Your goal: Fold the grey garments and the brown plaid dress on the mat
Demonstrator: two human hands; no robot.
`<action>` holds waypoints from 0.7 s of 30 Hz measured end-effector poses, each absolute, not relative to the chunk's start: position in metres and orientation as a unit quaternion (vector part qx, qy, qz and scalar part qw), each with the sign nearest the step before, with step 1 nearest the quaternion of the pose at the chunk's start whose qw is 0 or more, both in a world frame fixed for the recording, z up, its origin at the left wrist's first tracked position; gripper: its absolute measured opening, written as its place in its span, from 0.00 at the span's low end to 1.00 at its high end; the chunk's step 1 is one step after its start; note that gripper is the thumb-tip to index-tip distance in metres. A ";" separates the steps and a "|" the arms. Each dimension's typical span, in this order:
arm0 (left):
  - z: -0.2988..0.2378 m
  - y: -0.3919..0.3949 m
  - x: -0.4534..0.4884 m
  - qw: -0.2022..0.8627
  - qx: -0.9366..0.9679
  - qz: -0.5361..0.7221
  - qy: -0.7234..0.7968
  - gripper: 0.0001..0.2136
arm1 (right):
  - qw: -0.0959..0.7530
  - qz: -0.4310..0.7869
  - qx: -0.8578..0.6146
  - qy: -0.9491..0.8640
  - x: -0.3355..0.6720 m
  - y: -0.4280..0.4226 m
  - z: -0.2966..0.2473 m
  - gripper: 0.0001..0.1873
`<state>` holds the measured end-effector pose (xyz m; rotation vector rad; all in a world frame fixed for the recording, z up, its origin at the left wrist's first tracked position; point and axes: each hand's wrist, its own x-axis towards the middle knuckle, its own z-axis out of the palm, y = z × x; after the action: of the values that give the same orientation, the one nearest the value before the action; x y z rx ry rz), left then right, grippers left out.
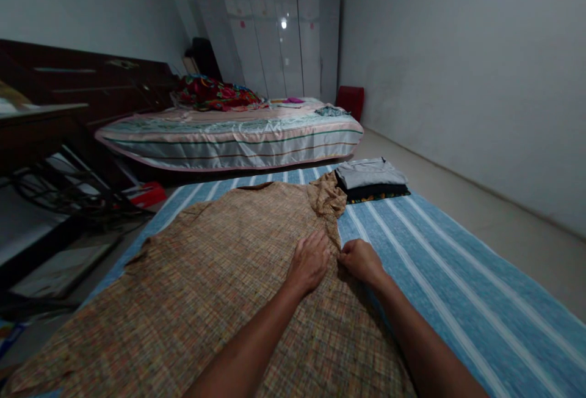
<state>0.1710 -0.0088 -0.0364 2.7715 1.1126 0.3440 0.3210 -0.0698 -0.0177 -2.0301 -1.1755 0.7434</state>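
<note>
A brown checked shirt (220, 276) lies spread flat on a blue striped sheet (458, 276). My left hand (309, 262) rests palm down on the shirt near its right edge, fingers loosely together and laid flat. Right beside it, my right hand (361, 259) is curled, pinching the shirt's edge. The shirt's sleeve (327, 196) lies bunched just beyond both hands.
A small stack of folded clothes (372, 179) sits on the sheet at the far end. Beyond it stands a bed (229, 138) with bright bedding piled on it, a white wardrobe (274, 38) behind. A dark table (36, 141) with wires stands at left. A bare wall runs along the right.
</note>
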 end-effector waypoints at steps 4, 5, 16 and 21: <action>-0.032 -0.009 0.172 0.072 0.919 0.104 0.373 0.21 | 0.384 0.287 -0.744 -0.465 0.309 -0.071 -0.011 0.06; -0.032 -0.009 0.172 0.071 0.919 0.103 0.373 0.21 | 0.400 0.296 -0.735 -0.461 0.306 -0.070 -0.011 0.07; -0.033 -0.011 0.171 0.071 0.920 0.106 0.372 0.20 | 0.507 0.447 -0.660 -0.328 0.307 -0.059 -0.021 0.11; -0.030 -0.011 0.171 0.079 0.917 0.106 0.377 0.24 | 0.511 0.426 -0.654 -0.360 0.295 -0.054 -0.018 0.07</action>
<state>0.1713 -0.0114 -0.0301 2.7435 1.1276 0.3170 0.2950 -0.0535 -0.0181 -1.5747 -0.8666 1.0244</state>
